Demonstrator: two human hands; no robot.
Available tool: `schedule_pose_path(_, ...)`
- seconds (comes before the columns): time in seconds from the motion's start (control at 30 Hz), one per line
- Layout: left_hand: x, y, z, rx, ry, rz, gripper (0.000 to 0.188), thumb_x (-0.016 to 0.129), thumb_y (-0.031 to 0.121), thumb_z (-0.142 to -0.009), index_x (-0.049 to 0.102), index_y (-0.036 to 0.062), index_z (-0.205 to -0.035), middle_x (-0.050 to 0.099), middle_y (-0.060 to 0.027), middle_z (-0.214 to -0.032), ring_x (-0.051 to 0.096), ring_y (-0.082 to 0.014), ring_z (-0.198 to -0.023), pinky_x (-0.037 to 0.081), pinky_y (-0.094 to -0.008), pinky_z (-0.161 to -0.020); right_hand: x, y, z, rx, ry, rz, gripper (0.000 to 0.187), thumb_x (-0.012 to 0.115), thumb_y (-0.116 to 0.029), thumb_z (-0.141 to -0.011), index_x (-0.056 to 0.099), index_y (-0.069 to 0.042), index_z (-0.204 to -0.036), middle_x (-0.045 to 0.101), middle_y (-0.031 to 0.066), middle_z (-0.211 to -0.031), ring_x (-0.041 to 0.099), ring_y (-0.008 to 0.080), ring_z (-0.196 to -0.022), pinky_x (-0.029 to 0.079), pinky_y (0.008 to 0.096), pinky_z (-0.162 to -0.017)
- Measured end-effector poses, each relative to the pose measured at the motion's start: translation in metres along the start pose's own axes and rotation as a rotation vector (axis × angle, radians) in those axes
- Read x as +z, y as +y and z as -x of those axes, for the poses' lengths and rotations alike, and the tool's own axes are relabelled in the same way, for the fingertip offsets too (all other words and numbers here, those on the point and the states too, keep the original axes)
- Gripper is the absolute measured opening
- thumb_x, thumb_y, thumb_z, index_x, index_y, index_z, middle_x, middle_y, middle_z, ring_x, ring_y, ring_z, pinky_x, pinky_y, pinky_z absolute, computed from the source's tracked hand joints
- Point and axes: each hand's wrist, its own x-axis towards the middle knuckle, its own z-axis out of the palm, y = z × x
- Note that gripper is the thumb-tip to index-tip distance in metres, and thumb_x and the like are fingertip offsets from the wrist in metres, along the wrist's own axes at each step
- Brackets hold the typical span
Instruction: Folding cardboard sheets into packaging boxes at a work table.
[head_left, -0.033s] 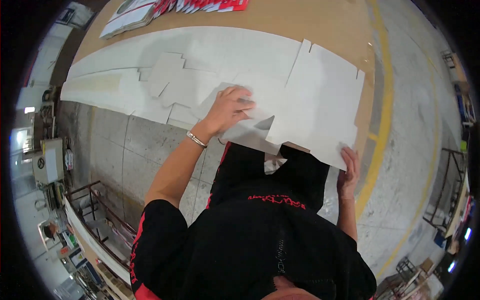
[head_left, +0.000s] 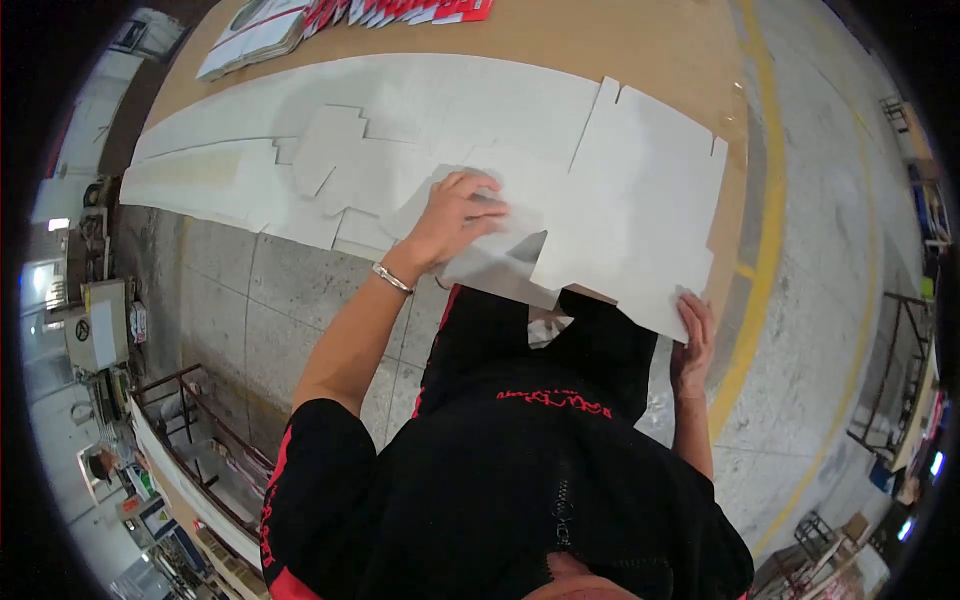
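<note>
A flat white cardboard blank (head_left: 650,190) with slots and notched edges lies at the near right of the table, its near edge overhanging. My right hand (head_left: 694,330) grips its near right corner, fingers on top and the thumb hidden. To its left, my left hand (head_left: 462,215) rests on white cardboard at the near edge. Its fingers are bent and apart, with a gap showing between them; nothing held can be made out. Beneath and left of that hand, more flat white blanks (head_left: 220,180) overlap in a long row, with cut tabs and slits.
The brown tabletop (head_left: 600,40) shows beyond the blanks. At its far left stand a stack of white folded cartons (head_left: 258,38) and a fanned row of red-and-white pieces (head_left: 400,10). A yellow line (head_left: 770,200) runs along the concrete floor at the right. A metal-framed rack (head_left: 205,440) stands lower left.
</note>
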Motion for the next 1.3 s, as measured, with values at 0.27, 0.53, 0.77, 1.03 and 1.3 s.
schedule_pose_path(0.27, 0.045, 0.023, -0.013, 0.011, 0.129, -0.343, 0.034, 0.067, 0.012, -0.077, 0.066, 0.0072, -0.110, 0.055, -0.0110, -0.126, 0.048, -0.0304, -0.119, 0.037, -0.0437, -0.103, 0.002, -0.006, -0.011, 0.276, 0.050, -0.016, 0.069, 0.075, -0.009, -0.070, 0.047, -0.007, -0.134, 0.064, 0.0102, -0.103, 0.060, 0.0265, -0.098, 0.043, 0.0423, -0.094)
schedule_pose_path(0.53, 0.090, 0.065, -0.034, -0.161, 0.101, 0.326, 0.039, 0.067, 0.015, -0.078, 0.062, 0.0026, -0.115, 0.046, -0.0131, -0.137, 0.036, -0.0342, -0.133, 0.026, -0.0478, -0.113, 0.012, -0.002, -0.055, 0.561, 0.150, 0.036, 0.069, 0.076, -0.032, -0.078, 0.048, -0.006, -0.134, 0.059, 0.0080, -0.060, 0.057, 0.0201, -0.053, 0.046, 0.0361, -0.054)
schedule_pose_path(0.77, 0.104, 0.067, -0.050, -0.046, 0.019, -0.333, 0.049, 0.063, 0.025, -0.084, 0.053, 0.0078, -0.130, 0.033, -0.0112, -0.148, 0.018, -0.0347, -0.142, 0.004, -0.0738, -0.104, 0.018, 0.011, -0.087, 0.667, 0.060, 0.065, 0.058, 0.075, -0.029, -0.080, 0.055, -0.004, -0.128, 0.051, 0.0038, -0.058, 0.048, 0.0131, -0.053, 0.042, 0.0296, -0.053)
schedule_pose_path(1.03, 0.131, 0.061, -0.066, -0.055, 0.021, -0.317, 0.060, 0.052, 0.030, -0.088, 0.040, 0.0001, -0.138, 0.035, -0.0145, -0.148, 0.023, -0.0329, -0.142, 0.002, -0.0768, -0.103, -0.035, -0.036, -0.110, 0.277, 0.682, -0.408, 0.053, 0.060, -0.021, -0.094, 0.039, 0.003, -0.136, 0.049, 0.0177, -0.135, 0.048, 0.0271, -0.124, 0.039, 0.0394, -0.104)
schedule_pose_path(1.3, 0.165, 0.103, -0.072, 0.211, 0.237, -0.241, 0.052, 0.049, 0.026, -0.089, 0.045, 0.0007, -0.134, 0.035, -0.0161, -0.147, 0.023, -0.0359, -0.141, 0.007, -0.0709, -0.108, 0.100, -0.053, -0.067, 0.729, 0.119, -1.106, 0.052, 0.046, -0.026, -0.100, 0.035, 0.003, -0.142, 0.039, 0.0154, -0.144, 0.043, 0.0256, -0.128, 0.035, 0.0381, -0.106)
